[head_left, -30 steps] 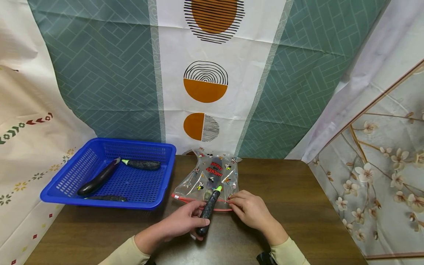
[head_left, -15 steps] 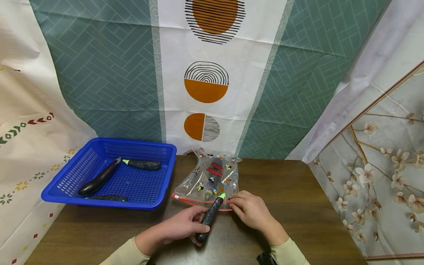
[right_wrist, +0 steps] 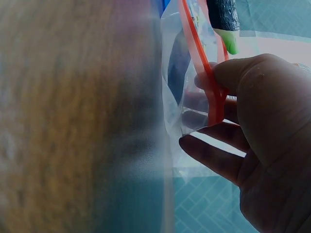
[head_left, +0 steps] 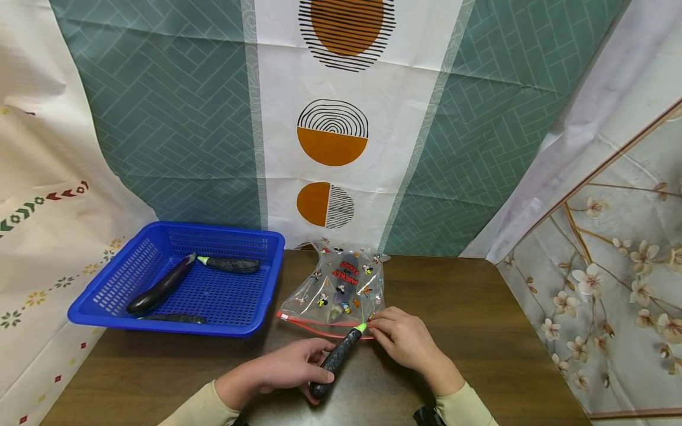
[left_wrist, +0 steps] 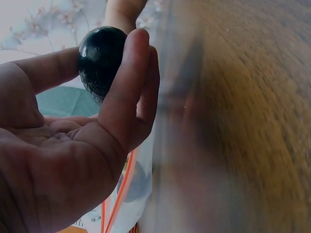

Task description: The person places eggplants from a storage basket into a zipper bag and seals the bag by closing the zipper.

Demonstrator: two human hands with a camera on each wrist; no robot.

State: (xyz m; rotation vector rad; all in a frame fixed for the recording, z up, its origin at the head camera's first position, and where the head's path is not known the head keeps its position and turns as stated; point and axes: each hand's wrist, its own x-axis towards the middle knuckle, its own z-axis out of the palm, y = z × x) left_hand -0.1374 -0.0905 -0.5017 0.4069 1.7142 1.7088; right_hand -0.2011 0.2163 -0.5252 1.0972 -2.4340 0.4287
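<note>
My left hand grips a dark, speckled zucchini near its blunt lower end, thumb on one side and fingers on the other. Its bright green stem points away and overlaps the right part of the bag's red rim. The clear zip bag, printed with cartoon figures, lies on the table with its mouth toward me. A long dark vegetable shows through its plastic. At the mouth's right corner, my right hand pinches the red zip edge between thumb and fingers. A white slider sits at the left corner.
A blue plastic basket stands to the left. It holds a long eggplant and two dark zucchini, one at the back and one by the front wall. Patterned cloths hang behind the wooden table.
My left hand has drawn the zucchini back toward me and tilted it further right; its stem has slid from over the bag down to the red rim. The right hand has kept its place.
</note>
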